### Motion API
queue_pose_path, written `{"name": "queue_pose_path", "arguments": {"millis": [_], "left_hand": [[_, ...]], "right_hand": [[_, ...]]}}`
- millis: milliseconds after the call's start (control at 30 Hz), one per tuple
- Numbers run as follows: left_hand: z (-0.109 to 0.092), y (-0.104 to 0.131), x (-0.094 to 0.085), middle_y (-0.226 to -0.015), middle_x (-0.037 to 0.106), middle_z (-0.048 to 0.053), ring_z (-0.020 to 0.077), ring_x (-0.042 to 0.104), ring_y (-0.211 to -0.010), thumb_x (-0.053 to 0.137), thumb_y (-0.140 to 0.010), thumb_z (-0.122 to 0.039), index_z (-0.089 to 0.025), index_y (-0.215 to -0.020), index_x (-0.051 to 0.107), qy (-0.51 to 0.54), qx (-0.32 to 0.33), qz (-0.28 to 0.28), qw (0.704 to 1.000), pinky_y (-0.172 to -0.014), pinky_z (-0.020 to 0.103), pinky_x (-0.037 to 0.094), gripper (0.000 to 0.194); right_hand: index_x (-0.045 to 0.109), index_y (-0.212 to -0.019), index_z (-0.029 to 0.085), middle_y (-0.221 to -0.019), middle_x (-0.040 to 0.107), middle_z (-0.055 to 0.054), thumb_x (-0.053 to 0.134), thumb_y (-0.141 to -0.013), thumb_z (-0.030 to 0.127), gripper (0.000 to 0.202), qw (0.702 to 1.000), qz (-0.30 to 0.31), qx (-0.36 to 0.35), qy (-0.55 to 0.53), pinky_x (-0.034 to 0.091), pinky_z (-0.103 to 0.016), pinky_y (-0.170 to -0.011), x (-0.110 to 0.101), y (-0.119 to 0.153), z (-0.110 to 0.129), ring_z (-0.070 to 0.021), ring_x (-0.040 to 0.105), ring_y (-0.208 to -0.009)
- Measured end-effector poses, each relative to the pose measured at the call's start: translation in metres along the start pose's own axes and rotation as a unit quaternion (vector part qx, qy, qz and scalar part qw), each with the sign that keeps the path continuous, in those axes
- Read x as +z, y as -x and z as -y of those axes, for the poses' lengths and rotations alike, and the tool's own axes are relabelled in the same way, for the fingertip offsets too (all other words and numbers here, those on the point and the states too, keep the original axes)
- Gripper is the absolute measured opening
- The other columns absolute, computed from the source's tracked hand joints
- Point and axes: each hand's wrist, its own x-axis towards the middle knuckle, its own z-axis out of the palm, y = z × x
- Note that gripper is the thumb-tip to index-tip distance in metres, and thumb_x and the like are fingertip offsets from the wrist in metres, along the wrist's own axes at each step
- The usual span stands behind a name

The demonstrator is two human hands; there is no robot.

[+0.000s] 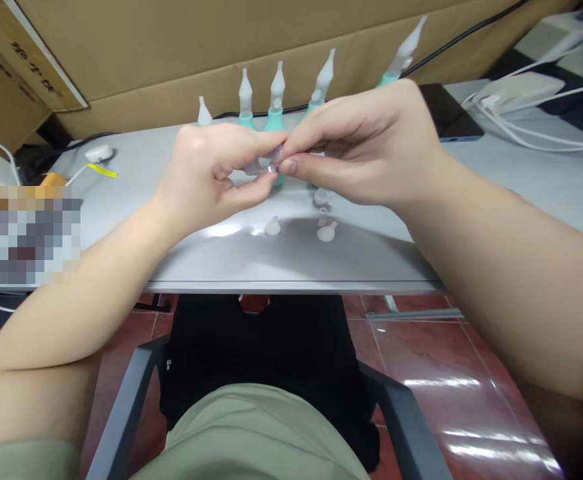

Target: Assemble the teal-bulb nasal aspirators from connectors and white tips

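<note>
My left hand (211, 160) pinches a small clear plastic part (257, 167) between thumb and fingers, above the desk. From the other side my right hand (366, 147) presses thumb and forefinger together on the end of the same part; its fingertips touch those of my left hand. Behind the hands stand several nasal aspirators with teal bulbs and whitish tips, among them one aspirator (277, 87) in the middle and another (323, 80) leaning right. Below the hands lie a loose white tip (272, 226), a second white tip (327, 232) and a small clear ring (323, 212).
The grey desk (211, 267) ends just in front of my body, with brown cardboard (171, 53) behind it. At right lie a dark phone (454, 117) and white cables (516, 133). A white plug (99, 154) with a yellow tag is at left.
</note>
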Motion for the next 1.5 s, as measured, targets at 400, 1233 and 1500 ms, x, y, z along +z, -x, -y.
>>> {"name": "queue_pose_path", "arguments": {"millis": [400,1233,1500], "left_hand": [[0.002,0.005,-0.010,-0.104,0.094,0.004,0.0279,0.091,-0.098,0.087,-0.100,-0.032,-0.038,-0.131,0.100,-0.042,-0.023,0.059,0.997,-0.096,0.043,0.073,0.035],[-0.028,-0.008,-0.012,-0.107,0.097,0.005,0.0264,0.094,-0.097,0.073,-0.099,-0.034,-0.023,-0.112,0.098,0.044,-0.190,0.062,0.979,-0.086,0.040,0.077,0.030],[-0.018,-0.006,-0.011,-0.101,0.094,0.002,0.0203,0.083,-0.080,0.075,-0.098,-0.025,-0.026,-0.115,0.099,0.036,-0.200,0.091,0.975,-0.077,0.037,0.071,0.030]], "right_hand": [[0.096,-0.094,0.026,-0.095,0.092,-0.002,0.095,-0.102,0.017,0.012,0.998,-0.004,-0.048,-0.031,0.067,-0.036,-0.083,0.001,0.002,-0.003,-0.0175,0.081,-0.082],[0.093,-0.085,0.033,-0.080,0.080,-0.001,0.095,-0.093,0.007,0.028,0.978,0.099,0.113,0.143,0.055,-0.048,-0.085,-0.019,0.000,0.015,-0.0268,0.068,-0.080],[0.094,-0.089,0.032,-0.081,0.079,0.001,0.091,-0.096,0.011,0.022,0.964,0.160,0.113,0.182,0.050,-0.042,-0.081,-0.020,0.000,0.008,-0.0233,0.067,-0.080]]}}
